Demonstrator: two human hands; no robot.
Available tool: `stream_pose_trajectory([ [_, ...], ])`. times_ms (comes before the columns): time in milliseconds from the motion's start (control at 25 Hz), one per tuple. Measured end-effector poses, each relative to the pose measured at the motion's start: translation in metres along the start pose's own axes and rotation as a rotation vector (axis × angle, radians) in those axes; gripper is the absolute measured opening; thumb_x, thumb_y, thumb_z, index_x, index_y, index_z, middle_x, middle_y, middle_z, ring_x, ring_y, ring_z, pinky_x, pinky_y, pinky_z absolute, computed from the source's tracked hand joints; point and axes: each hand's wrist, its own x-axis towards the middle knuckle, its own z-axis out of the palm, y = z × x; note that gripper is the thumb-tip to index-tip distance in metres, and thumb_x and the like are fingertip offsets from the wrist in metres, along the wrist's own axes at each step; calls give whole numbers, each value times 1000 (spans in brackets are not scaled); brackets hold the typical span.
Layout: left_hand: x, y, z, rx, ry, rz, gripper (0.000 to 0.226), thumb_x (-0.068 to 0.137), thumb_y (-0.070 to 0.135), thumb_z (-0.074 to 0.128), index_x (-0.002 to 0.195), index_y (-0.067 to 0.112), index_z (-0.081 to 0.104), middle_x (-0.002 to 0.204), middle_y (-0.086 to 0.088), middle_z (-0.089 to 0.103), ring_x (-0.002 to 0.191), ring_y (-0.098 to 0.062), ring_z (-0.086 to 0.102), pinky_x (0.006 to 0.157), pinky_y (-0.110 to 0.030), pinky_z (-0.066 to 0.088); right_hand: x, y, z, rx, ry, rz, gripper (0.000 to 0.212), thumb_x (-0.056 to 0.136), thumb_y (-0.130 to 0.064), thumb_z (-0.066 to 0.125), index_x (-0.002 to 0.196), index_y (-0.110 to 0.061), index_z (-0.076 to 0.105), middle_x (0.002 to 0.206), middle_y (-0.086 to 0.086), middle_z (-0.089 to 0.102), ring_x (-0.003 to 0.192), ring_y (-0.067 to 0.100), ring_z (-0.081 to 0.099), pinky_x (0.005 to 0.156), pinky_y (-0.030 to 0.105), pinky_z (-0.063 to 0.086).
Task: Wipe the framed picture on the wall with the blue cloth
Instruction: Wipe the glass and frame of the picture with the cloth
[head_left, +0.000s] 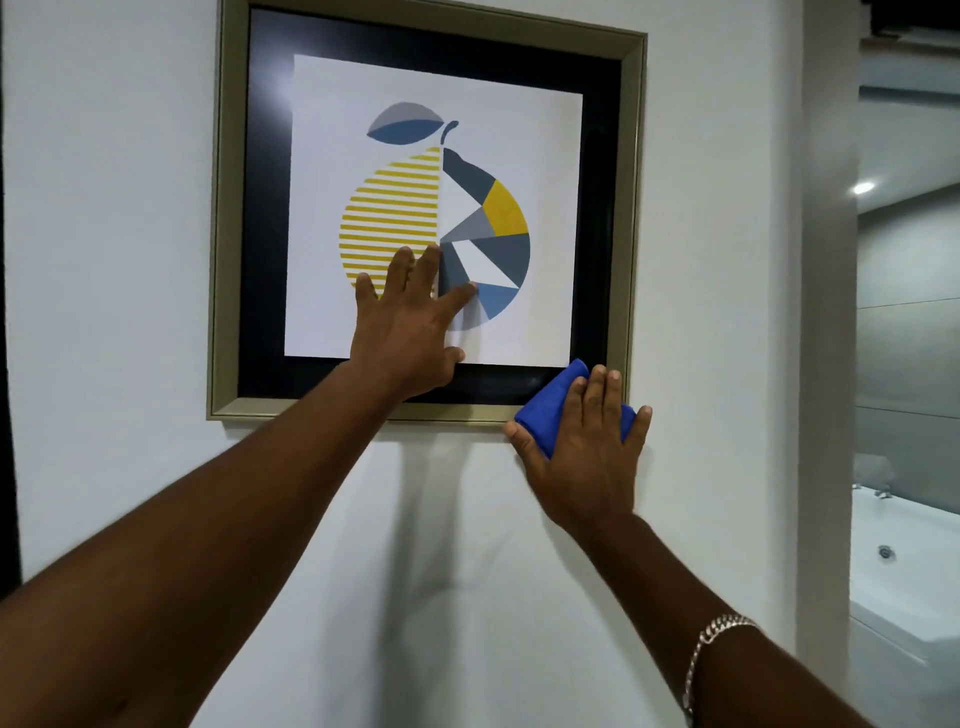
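A framed picture (426, 78) hangs on the white wall, with a gold frame, a black mat and a print of a yellow, grey and blue fruit. My left hand (410, 327) lies flat on the glass over the lower middle of the print, fingers spread, holding nothing. My right hand (584, 447) presses a folded blue cloth (550, 402) against the frame's lower right corner, overlapping the bottom rail and the wall below it. Most of the cloth is hidden under the palm and fingers. A chain bracelet sits on my right wrist.
The white wall (114, 260) runs around the frame and ends at a corner on the right. Beyond that corner a white bathtub (904, 577) with taps stands in a tiled room. A dark vertical edge borders the far left.
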Motion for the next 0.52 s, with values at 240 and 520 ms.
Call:
stream_pose_trajectory([
  [240, 4, 0, -5, 38, 3, 14, 81, 70, 48, 73, 140, 36, 32, 156, -11, 18, 142, -36, 15, 101, -60, 34, -13, -57, 12, 25, 29, 15, 95, 85, -74, 18, 150, -4, 14, 161, 17, 12, 149, 30, 0, 115, 58, -5],
  [520, 4, -28, -13, 39, 16, 74, 68, 73, 37, 74, 134, 34, 45, 151, -9, 30, 135, -34, 27, 96, -58, 36, -11, -40, 13, -56, 80, -56, 94, 86, -74, 10, 150, -6, 18, 160, 14, 17, 149, 28, 6, 117, 58, 3],
])
